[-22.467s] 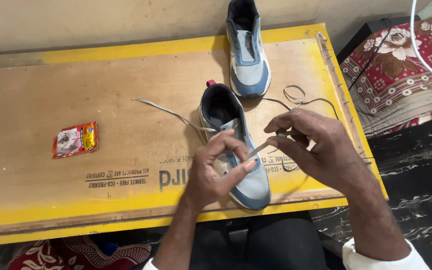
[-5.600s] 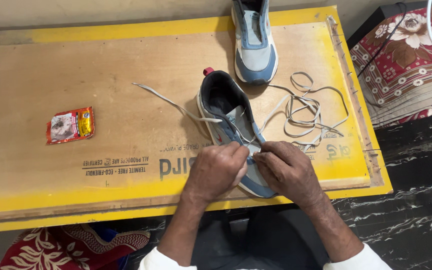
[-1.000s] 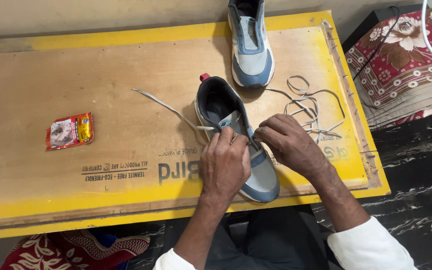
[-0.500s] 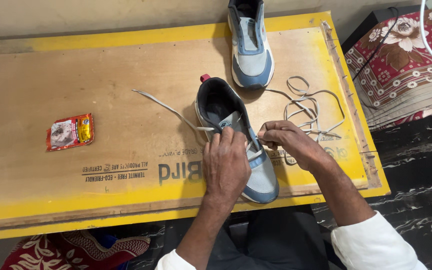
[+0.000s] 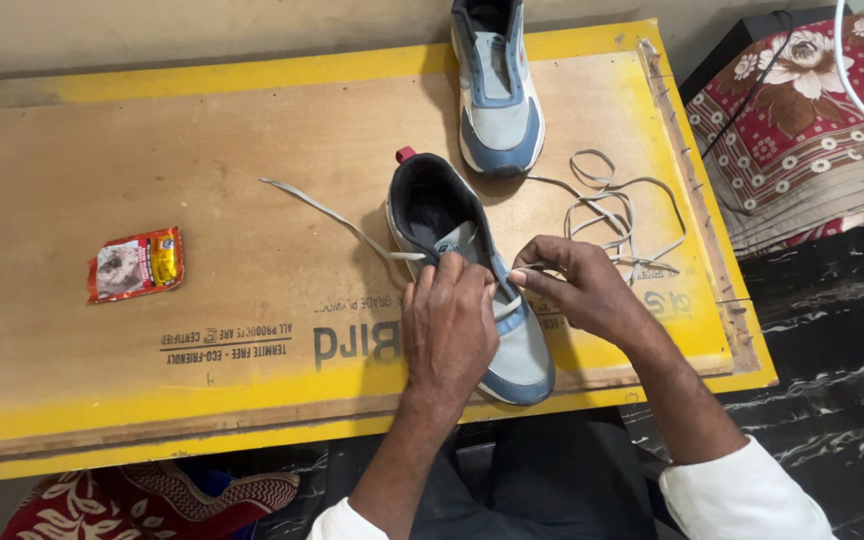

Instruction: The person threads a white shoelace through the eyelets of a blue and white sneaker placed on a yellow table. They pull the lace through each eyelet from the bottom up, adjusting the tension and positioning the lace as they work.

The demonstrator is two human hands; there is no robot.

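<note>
Shoe [image 5: 472, 280] lies near the front edge of the board [image 5: 252, 130], pinned by your left hand [image 5: 449, 325] clamped over its tongue so your right hand [image 5: 582, 290] can pinch the lace [image 5: 612, 215] at an eyelet.

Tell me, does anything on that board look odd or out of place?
Yes. A crumpled red and yellow sachet lies alone at the board's left, unrelated to the shoes. A loose white lace sprawls tangled at the right, and the far shoe has no lace.
</note>
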